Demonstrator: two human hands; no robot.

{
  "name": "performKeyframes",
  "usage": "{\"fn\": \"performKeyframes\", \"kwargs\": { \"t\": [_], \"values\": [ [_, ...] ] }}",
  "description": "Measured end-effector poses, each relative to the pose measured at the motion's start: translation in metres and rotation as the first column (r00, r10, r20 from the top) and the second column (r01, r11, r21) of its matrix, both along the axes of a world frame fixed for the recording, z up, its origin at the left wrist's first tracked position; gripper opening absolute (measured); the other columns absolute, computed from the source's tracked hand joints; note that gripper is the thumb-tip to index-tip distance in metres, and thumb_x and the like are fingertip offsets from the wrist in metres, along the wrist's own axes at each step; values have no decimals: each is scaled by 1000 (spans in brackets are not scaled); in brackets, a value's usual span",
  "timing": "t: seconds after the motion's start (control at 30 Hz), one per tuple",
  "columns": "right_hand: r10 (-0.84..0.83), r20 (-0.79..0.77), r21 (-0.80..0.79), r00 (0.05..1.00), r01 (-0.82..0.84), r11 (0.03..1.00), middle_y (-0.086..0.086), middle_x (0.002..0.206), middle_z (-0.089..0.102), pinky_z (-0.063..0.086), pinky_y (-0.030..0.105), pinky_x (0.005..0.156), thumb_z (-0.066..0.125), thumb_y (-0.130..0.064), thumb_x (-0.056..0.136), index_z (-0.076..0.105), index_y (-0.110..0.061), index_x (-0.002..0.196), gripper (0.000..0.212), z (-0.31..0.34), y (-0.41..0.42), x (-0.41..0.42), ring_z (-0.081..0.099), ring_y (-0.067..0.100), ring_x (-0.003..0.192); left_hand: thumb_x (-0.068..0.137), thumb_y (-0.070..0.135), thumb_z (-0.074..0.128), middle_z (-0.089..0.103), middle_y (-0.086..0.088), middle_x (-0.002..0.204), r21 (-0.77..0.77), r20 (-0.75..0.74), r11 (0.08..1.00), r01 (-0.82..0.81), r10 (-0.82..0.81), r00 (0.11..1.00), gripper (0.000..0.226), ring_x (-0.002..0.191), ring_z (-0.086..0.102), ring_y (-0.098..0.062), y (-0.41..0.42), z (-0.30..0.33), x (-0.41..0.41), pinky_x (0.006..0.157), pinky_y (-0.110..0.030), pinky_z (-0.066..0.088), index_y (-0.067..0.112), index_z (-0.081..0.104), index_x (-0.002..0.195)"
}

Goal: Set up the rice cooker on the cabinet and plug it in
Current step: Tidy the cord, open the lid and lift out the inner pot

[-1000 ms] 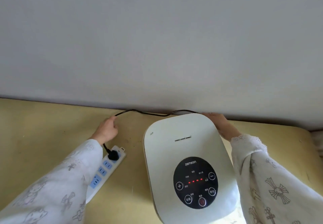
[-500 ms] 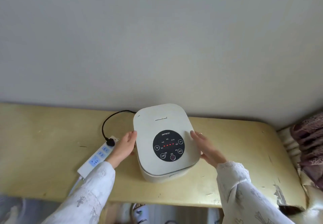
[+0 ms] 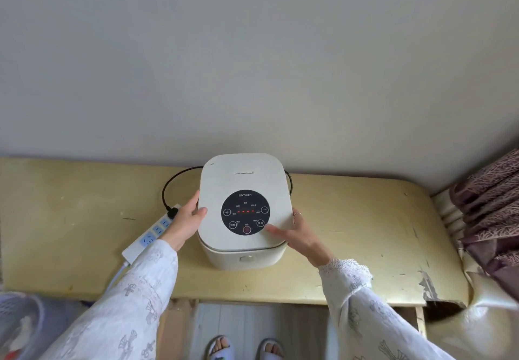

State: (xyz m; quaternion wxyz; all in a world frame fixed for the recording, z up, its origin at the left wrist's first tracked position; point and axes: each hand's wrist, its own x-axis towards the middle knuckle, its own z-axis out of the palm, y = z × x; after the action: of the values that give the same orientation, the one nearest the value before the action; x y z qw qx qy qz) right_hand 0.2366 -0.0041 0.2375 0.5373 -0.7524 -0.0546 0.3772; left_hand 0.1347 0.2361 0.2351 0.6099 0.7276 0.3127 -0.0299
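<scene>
Left hand point(image 3: 187, 220) flat against rice cooker point(image 3: 243, 211) left side, fingers straight, thumb on lid edge. Right hand point(image 3: 299, 233) flat on cooker's right side, fingers extended, thumb near control panel point(image 3: 245, 213). Cooker upright on cabinet point(image 3: 351, 219), against wall. Cord point(image 3: 165, 191) loops left of cooker into power strip point(image 3: 153, 233). Panel's red lights lit.

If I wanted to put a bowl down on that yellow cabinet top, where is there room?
Widest bare patch: right of the rice cooker, out to the curtain. Another lies at the far left, beyond the power strip. Crowded: between strip and cooker, where the black cord loops and the left hand rests.
</scene>
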Motion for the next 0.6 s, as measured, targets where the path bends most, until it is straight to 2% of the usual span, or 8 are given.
{"fn": "performKeyframes", "kwargs": {
  "t": [0.03, 0.1, 0.23, 0.33, 0.43, 0.5, 0.57, 0.6],
  "values": [
    [10, 19, 9, 1000, -10, 1000, -2, 125, 61, 49, 39, 96, 82, -31, 69, 35, -24, 136, 83, -1, 0, -2, 60, 19, 112, 98, 5, 36, 36, 1, 151, -9, 3, 1000, 3, -3, 1000, 56, 138, 35, -17, 5, -1, 2, 116, -43, 26, 22, 21, 149],
    [35, 61, 23, 998, -37, 999, -6, 125, 60, 48, 36, 99, 84, -30, 65, 33, -30, 134, 86, -4, -2, -9, 59, 13, 112, 98, 3, 37, 36, 0, 151, -22, 9, 1000, 17, -17, 1000, 56, 138, 35, -16, 13, -3, 7, 117, -42, 25, 21, 22, 148],
    [27, 177, 29, 984, -33, 999, -22, 119, 57, 48, 12, 85, 84, -26, 61, 34, -47, 120, 80, -19, -5, -33, 54, -7, 109, 97, 5, 38, 39, 1, 150, -4, 13, 1000, 14, -14, 1000, 55, 135, 39, -14, 17, -6, 10, 115, -39, 28, 23, 25, 148],
    [-25, 230, 1, 973, 26, 1000, -23, 126, 53, 45, 19, 92, 84, -30, 60, 28, -41, 130, 90, -28, -3, -42, 50, -2, 117, 99, 17, 39, 46, 5, 142, 4, 53, 1000, -26, 26, 998, 49, 123, 46, -9, 11, -5, 4, 102, -27, 35, 23, 29, 146],
    [2, 314, -61, 949, 18, 998, -43, 133, 34, 38, 12, 91, 85, -37, 59, 17, -35, 141, 106, -39, -1, -48, 44, -6, 118, 95, 40, 44, 44, 10, 143, -70, 78, 998, 10, -4, 997, 55, 130, 43, -7, 3, -9, -12, 109, -31, 33, 26, 26, 145],
    [17, 352, -129, 936, 31, 991, -31, 144, 26, 35, 17, 94, 86, -36, 60, 21, -22, 143, 107, -51, 0, -54, 43, 6, 125, 87, 46, 56, 45, 24, 138, -101, 95, 993, 55, -46, 994, 68, 126, 43, 7, -5, -14, -28, 105, -23, 33, 34, 21, 145],
    [22, 396, -180, 918, 53, 982, -18, 151, 24, 34, 18, 93, 86, -35, 61, 25, -14, 140, 101, -60, 1, -61, 43, 16, 127, 77, 35, 72, 39, 33, 135, -98, 107, 991, 87, -77, 991, 84, 120, 38, 22, -19, -25, -46, 99, -12, 31, 44, 16, 139],
    [21, 406, -186, 914, 60, 981, -14, 153, 24, 34, 19, 93, 85, -34, 62, 26, -13, 139, 99, -64, 2, -63, 42, 17, 128, 71, 28, 79, 32, 31, 140, -81, 100, 993, 84, -76, 992, 99, 123, 33, 21, -27, -34, -54, 102, -12, 28, 43, 10, 140]
  ]
}}
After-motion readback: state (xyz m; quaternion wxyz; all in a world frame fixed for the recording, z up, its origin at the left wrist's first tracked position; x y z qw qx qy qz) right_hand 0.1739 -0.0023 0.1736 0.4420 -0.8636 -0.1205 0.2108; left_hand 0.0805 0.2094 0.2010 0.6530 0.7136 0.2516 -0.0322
